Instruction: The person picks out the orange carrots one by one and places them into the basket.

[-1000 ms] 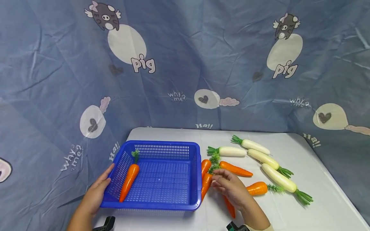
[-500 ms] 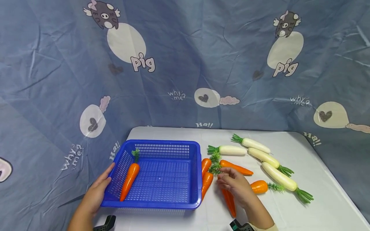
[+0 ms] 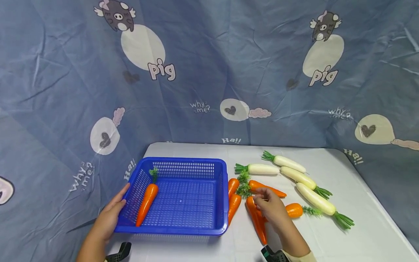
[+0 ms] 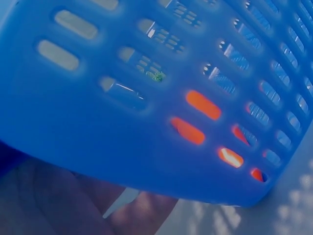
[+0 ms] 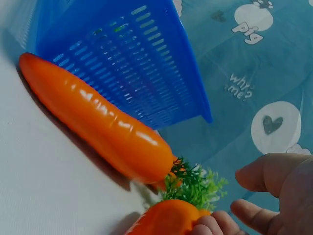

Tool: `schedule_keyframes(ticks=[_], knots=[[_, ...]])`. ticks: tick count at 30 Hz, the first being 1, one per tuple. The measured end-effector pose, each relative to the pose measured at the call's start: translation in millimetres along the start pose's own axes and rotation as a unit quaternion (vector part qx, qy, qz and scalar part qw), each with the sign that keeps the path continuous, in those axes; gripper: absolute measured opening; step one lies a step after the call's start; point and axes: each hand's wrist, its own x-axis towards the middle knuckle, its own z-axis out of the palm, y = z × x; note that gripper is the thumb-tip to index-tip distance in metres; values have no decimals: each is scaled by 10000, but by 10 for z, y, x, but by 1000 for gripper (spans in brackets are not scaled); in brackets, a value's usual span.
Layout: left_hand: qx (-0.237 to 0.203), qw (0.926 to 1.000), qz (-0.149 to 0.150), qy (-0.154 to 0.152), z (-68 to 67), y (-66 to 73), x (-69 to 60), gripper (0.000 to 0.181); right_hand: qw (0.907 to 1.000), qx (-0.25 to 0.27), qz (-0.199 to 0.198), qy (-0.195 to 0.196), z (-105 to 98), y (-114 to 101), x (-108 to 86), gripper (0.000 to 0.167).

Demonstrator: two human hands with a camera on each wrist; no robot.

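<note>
A blue plastic basket stands on the left of the table, and one carrot with a green top lies inside it. My left hand rests against the basket's left side, its fingers at the rim; in the left wrist view they show partly below the slotted wall. My right hand hovers over the carrots right of the basket, thumb and fingers apart. Its lower fingertips are close to or touching a carrot in the right wrist view; contact is unclear. Beneath it lies a carrot pointing toward me.
More carrots lie about: one beside the basket, one behind the hand, one to its right. Several white radishes with green leaves lie at the back right. A blue patterned cloth hangs behind the white table.
My right hand has shifted right, away from the carrots beside the basket, uncovering more of the carrot under it. My left hand and the basket have stayed in place.
</note>
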Motion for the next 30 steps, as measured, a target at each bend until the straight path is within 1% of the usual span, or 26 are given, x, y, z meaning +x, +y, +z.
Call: schedule_keyframes(ticks=[5, 14, 17, 19, 22, 26, 30], knots=[[29, 9999, -94, -62, -3, -5, 4, 56, 9996, -221, -57, 144, -15, 34, 22, 39], [18, 9998, -197, -50, 9, 29, -3, 55, 9986, -443, 137, 256, -21, 87, 71, 43], [6, 9998, -182, -50, 5, 29, -1, 55, 9982, -535, 163, 207, -32, 81, 65, 46], [6, 9999, -164, -52, 3, 21, 6, 55, 9983, -545, 151, 107, -45, 82, 66, 47], [-16, 9999, -56, -91, -1, 6, 16, 56, 9980, -617, 158, -52, -57, 82, 70, 50], [-39, 9999, 86, -114, -6, -7, 11, 56, 9954, -928, 109, -207, -54, 101, 89, 53], [-16, 9999, 106, -81, -3, -12, -1, 55, 9932, -1129, 79, -279, -52, 108, 105, 51]])
